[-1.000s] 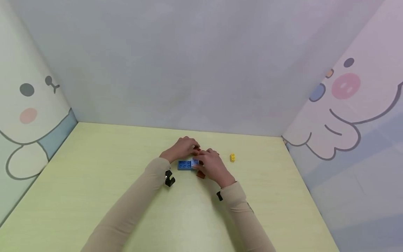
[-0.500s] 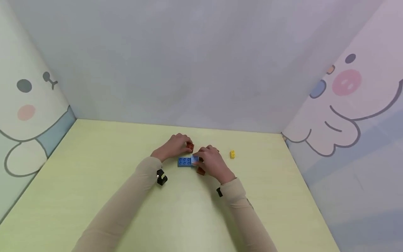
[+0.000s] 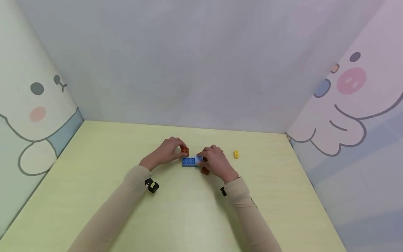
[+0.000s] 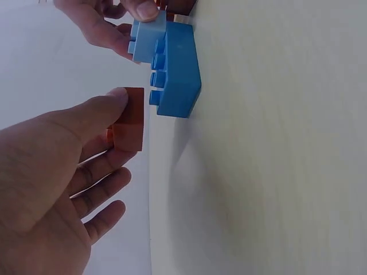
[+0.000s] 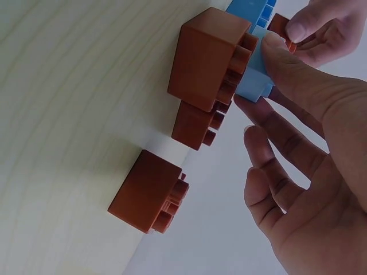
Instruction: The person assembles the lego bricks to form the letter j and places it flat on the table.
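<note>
- Head view: the long blue brick [image 3: 189,162] lies on the table [image 3: 179,213], studs up, its long axis running left to right; bare studs show toward its left end, and a light-blue brick [image 3: 199,159] appears to sit on its right end.
- The left hand [image 3: 166,151] is the nearer one to that bare end, its grip pinching a red brick [image 4: 129,123] between thumb and fingers — studs up and off the table, as the left wrist view shows.
- That red brick is just beside the bare end, its underside seemingly a little higher than the blue stud tops; I cannot tell whether it overhangs them or hangs just behind.
- The right hand [image 3: 217,160] pinches the light-blue brick, thumb against one side and a fingertip against the other.
- Room looks tighter on the right: red-brown bricks [image 5: 203,63] stand close by that hand, with a yellow brick [image 3: 236,154] farther right. Leftward and toward the person the table stretches widely — its far edge meets a grey wall [image 3: 182,70] behind both hands.
</note>
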Demonstrator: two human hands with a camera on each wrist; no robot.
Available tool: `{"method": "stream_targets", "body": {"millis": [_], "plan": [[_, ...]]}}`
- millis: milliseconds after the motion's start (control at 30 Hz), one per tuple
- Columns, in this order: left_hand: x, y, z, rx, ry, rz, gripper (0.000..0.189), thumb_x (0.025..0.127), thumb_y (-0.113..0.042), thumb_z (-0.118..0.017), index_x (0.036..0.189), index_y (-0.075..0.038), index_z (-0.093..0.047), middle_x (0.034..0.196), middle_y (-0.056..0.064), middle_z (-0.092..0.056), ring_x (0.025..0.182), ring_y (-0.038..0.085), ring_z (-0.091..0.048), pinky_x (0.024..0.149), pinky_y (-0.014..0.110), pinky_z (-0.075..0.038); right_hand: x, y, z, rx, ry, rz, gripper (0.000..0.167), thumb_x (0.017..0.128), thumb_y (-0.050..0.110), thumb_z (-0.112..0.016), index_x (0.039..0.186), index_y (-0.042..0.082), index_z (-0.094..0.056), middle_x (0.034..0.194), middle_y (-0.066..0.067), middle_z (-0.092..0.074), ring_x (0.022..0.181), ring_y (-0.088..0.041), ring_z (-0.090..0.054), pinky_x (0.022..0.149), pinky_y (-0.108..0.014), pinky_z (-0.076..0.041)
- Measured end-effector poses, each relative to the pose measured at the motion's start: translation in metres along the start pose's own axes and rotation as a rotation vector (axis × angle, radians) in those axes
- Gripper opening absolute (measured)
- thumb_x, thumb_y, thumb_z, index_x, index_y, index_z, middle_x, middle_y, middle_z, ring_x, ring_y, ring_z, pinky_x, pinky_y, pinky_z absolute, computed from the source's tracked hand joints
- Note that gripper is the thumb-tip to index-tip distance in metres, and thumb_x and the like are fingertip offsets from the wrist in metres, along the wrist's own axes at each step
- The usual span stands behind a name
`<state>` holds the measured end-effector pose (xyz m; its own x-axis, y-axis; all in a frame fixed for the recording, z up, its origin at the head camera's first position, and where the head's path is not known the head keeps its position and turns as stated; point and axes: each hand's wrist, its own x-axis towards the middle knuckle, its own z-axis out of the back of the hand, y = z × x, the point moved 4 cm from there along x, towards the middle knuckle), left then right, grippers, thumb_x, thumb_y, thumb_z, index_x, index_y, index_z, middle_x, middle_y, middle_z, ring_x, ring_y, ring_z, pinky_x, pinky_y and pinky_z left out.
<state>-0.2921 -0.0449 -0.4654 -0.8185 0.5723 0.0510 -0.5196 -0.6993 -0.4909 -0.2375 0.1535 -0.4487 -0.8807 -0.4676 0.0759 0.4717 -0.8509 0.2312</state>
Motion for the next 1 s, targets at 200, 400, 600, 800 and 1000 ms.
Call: {"method": "stream_targets", "body": {"millis": [200, 400, 600, 800, 1000], "plan": [[-0.013, 0.001, -0.004, -0.025, -0.003, -0.015, 0.030, 0.095, -0.033, -0.074, 0.118, -0.013, -0.072, 0.111, 0.001, -0.071, 0.113, 0.027, -0.060, 0.103, 0.050, -0.043, -0.001, -0.002, -0.001, 0.000, 0.006, -0.007, 0.032, 0.092, 0.031, -0.076, 0.120, 0.017, -0.076, 0.114, -0.003, -0.074, 0.099, -0.024, -0.059, 0.088, -0.041, -0.050], [-0.025, -0.001, -0.008, -0.071, -0.030, -0.018, 0.026, 0.094, -0.032, -0.074, 0.115, -0.016, -0.072, 0.109, -0.001, -0.071, 0.111, 0.026, -0.059, 0.102, 0.051, -0.042, 0.000, -0.004, -0.003, 0.002, -0.008, 0.002, 0.031, 0.092, 0.032, -0.076, 0.120, 0.017, -0.077, 0.113, -0.003, -0.074, 0.099, -0.024, -0.059, 0.088, -0.041, -0.049], [-0.032, -0.004, -0.009, -0.071, -0.055, -0.060, 0.028, 0.093, -0.033, -0.075, 0.117, -0.019, -0.073, 0.111, -0.002, -0.071, 0.109, 0.023, -0.059, 0.098, 0.049, -0.043, 0.001, -0.003, -0.002, -0.001, -0.009, 0.009, 0.031, 0.092, 0.033, -0.076, 0.120, 0.017, -0.077, 0.113, -0.003, -0.074, 0.098, -0.023, -0.059, 0.087, -0.041, -0.049], [-0.034, -0.008, -0.010, -0.019, -0.066, -0.074, 0.028, 0.094, -0.033, -0.075, 0.118, -0.019, -0.074, 0.111, -0.001, -0.071, 0.107, 0.023, -0.060, 0.095, 0.048, -0.044, 0.001, -0.002, 0.001, 0.024, 0.014, 0.000, 0.032, 0.093, 0.032, -0.075, 0.121, 0.016, -0.076, 0.114, -0.005, -0.074, 0.100, -0.024, -0.058, 0.088, -0.041, -0.049], [-0.031, -0.013, -0.009, 0.058, -0.059, -0.099, 0.031, 0.093, -0.034, -0.075, 0.118, -0.016, -0.075, 0.107, 0.001, -0.070, 0.102, 0.023, -0.059, 0.091, 0.045, -0.045, 0.001, -0.003, 0.001, 0.030, 0.016, -0.008, 0.032, 0.093, 0.031, -0.075, 0.121, 0.016, -0.076, 0.114, -0.004, -0.074, 0.099, -0.024, -0.058, 0.088, -0.040, -0.049]]}}
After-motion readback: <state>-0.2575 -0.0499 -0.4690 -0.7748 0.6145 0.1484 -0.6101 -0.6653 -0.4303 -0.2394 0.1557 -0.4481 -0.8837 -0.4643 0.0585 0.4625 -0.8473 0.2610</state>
